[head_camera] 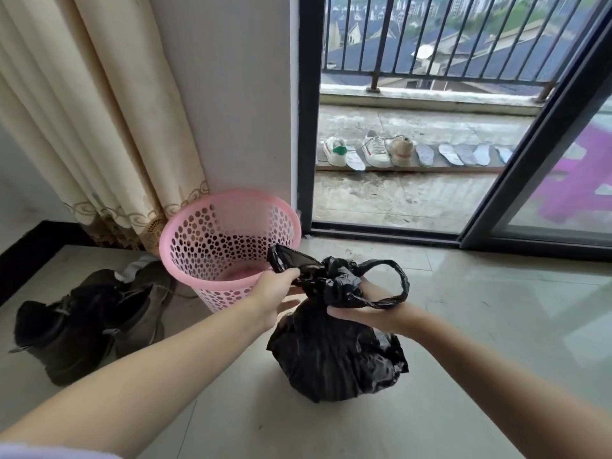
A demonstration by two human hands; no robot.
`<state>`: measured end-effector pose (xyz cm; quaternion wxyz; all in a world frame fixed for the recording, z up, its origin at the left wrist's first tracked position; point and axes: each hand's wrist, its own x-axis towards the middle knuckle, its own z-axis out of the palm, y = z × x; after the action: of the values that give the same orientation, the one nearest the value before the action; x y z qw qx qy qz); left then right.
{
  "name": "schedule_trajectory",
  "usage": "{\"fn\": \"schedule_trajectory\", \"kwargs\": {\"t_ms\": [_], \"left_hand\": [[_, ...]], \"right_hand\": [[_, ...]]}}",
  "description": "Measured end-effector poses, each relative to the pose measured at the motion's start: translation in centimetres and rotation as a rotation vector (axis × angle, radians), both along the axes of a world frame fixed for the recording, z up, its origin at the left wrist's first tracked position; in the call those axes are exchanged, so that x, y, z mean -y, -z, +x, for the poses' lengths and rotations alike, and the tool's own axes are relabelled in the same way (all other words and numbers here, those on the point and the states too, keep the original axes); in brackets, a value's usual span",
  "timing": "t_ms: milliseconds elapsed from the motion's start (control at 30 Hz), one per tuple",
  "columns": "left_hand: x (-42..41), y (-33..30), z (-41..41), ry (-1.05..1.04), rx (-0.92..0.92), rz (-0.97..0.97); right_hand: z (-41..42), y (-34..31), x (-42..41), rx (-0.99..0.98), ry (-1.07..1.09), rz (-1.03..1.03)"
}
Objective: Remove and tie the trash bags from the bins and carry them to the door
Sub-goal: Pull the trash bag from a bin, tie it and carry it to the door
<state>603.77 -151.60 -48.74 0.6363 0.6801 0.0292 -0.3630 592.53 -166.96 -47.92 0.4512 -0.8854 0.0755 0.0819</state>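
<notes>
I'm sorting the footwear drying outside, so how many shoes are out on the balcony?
3, on the balcony plank: a white shoe with a green heel at the left end, a white sneaker in the middle, a beige shoe touching its right. The door frame may hide more.

Bag: thin black plastic film, glossy, heavily crinkled. Bin: pink plastic, smooth, semi-matt, walls perforated with round holes. Floor: pale tiles, polished, reflective. Curtain: cream woven cloth, matt, with an embroidered border. Boots: dark, matt, suede-like. Railing: dark painted metal. Balcony slab: rough, stained concrete. Door frame: dark, smooth metal.
</notes>
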Motion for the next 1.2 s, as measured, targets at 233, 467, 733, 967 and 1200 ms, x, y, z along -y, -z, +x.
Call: {"fn": "schedule_trajectory", "kwargs": {"t_ms": [233,467,733,967,1200], "left_hand": [[-1.1,-3.5,0.7,-0.098,0.337,0.027],[-3.6,-5.9,3.5,-0.26,0.639,0.186],[-5.3,-11.8,6.1,0.622,0.725,0.874],[-4.4,-13.1,4.8,0.542,0.677,0.34],[-5.1,-14.4,4.0,0.521,0.915,0.105]], "right_hand": [[1.5,-1.5,2.3,0.328,0.736,0.355],[1.4,-2.3,3.9,0.452,0.842,0.128],[1.8,-5.3,5.5,0.6,0.826,-0.135],[2.8,-7.3,3.2,0.581,0.569,0.251],[2.1,-7.6,4.3,0.619,0.573,0.778]]}}
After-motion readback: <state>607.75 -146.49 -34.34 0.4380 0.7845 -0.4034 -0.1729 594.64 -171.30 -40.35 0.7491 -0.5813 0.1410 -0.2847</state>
